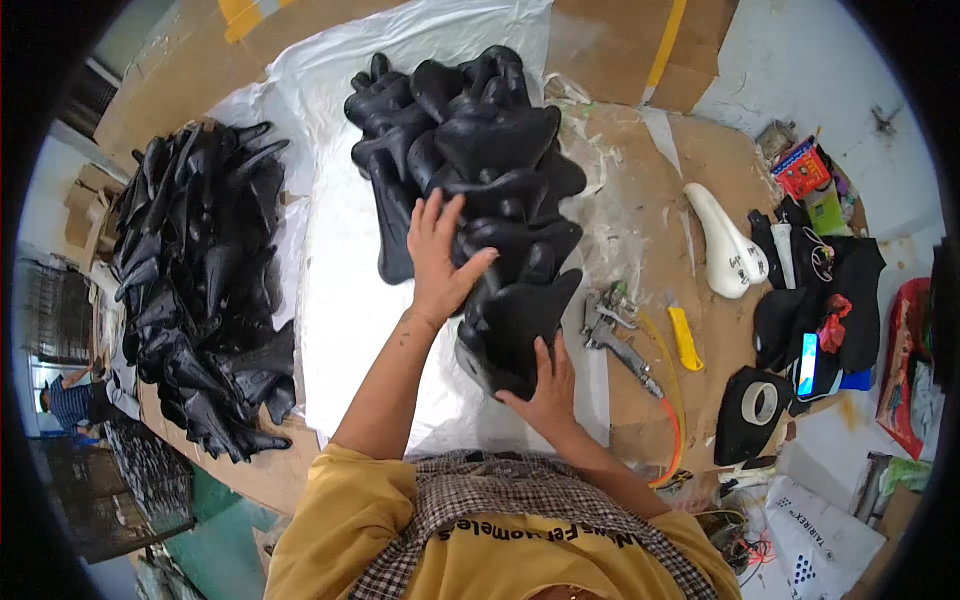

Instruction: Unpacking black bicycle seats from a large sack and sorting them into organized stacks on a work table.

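Top-down view, wide fisheye: a pers. in a yellow shirt [345, 515] w/ a checked apron [485, 490] works at a cardboard-covered table [650, 215]. Center, on a white sheet [350, 340], is a tall pile of glossy black saddle-shaped pieces [490, 140], stacked & overlapping, running from far edge of sheet toward the pers. The L hand [437, 262] is palm down w/ fingers spread & thumb stuck out to the R; it lies along the pile's L side, fingers near or on the pieces, nothing closed in it. The R hand [547, 390] is at the nearest black piece [515, 320], at the pile's near end: thumb at its near rim, fingers up along its R edge, set wide apart; can't tell if they grip or just touch. Far L, a 2nd big heap of black pieces [200, 260]. R of the sheet: a metal spray gun [622, 343] w/ an orange hose [675, 440], a yellow utility knife [685, 338], a white saddle [725, 245], then a tape roll [749, 404] on a black item & a lit phone [807, 365]. Far L bkgd: another pers. [70, 402], small.
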Available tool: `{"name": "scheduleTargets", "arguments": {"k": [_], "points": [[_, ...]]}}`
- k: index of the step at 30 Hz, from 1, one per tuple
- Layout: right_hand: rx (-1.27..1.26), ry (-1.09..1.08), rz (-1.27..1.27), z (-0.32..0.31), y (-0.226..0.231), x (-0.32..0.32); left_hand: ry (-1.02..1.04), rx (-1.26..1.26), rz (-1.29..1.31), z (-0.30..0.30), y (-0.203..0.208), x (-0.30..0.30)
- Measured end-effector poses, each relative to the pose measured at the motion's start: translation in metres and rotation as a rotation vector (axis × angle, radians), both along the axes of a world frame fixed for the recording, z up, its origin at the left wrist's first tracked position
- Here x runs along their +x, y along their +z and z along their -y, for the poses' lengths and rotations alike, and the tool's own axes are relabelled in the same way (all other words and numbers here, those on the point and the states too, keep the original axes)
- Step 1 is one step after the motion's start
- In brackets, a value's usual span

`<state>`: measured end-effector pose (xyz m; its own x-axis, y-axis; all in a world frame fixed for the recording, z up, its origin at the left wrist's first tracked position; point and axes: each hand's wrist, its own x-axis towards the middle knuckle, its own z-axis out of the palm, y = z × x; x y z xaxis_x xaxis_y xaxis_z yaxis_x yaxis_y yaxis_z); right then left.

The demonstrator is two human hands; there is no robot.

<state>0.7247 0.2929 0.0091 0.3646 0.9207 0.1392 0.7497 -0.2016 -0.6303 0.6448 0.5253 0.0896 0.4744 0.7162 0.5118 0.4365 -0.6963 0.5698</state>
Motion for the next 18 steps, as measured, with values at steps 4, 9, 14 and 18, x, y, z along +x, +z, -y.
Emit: {"name": "scheduleTargets", "arguments": {"k": [4,9,14,18], "points": [[0.004,0.04,-0.001,0.0,0.006,0.002,-0.03,-0.499,0.391,0.029,-0.02,-0.057],[0.088,0.026,-0.062,0.004,0.013,0.006,-0.231,-0.834,0.2,0.09,-0.037,-0.075],[0.152,0.027,-0.094,-0.011,0.016,0.0,-0.099,-0.723,-0.147,0.113,-0.03,-0.062],[0.199,0.093,-0.091,-0.011,0.003,-0.003,-0.061,-0.815,0.019,0.123,-0.047,-0.102]]}}
